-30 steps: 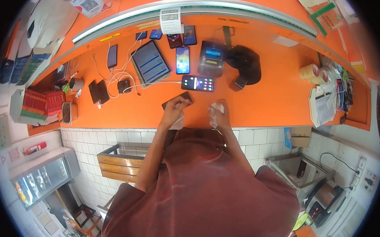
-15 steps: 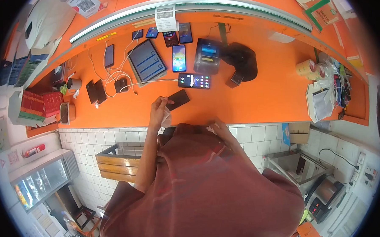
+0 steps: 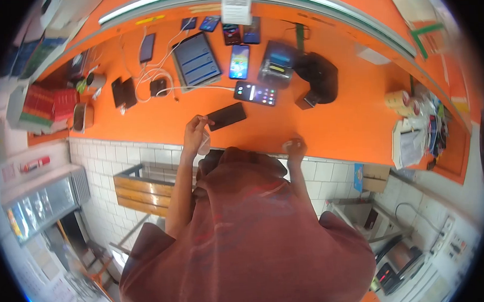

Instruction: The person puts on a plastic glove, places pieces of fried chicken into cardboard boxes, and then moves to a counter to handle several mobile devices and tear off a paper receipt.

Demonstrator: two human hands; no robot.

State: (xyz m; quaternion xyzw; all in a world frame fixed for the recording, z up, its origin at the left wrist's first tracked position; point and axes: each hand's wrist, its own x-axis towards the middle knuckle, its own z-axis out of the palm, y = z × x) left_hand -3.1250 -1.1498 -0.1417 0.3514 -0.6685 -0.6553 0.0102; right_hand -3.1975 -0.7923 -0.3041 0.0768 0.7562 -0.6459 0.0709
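My left hand [image 3: 195, 132] is at the front of the orange counter, fingers closed, with a translucent whitish piece [image 3: 204, 144] hanging below them. Its fingertips are right at the left end of a dark-screened phone [image 3: 227, 116] lying on the counter. Over the counter's front edge, my right hand [image 3: 295, 147] is curled and blurred; what it holds, if anything, I cannot make out. A lit phone [image 3: 255, 94] with a white cable lies just beyond the dark one.
Further back are a tablet [image 3: 197, 61], another lit phone [image 3: 239, 62] and a small printer [image 3: 277, 64]. A black stand-like device [image 3: 321, 78] is beside the printer. White cables [image 3: 153, 74] tangle on the left. Papers [image 3: 410, 142] and tape rolls [image 3: 399, 102] sit at the right.
The view has shifted. My right hand has moved right and forward from near my shirt to over the counter edge. My left hand remains by the dark phone with the translucent piece.
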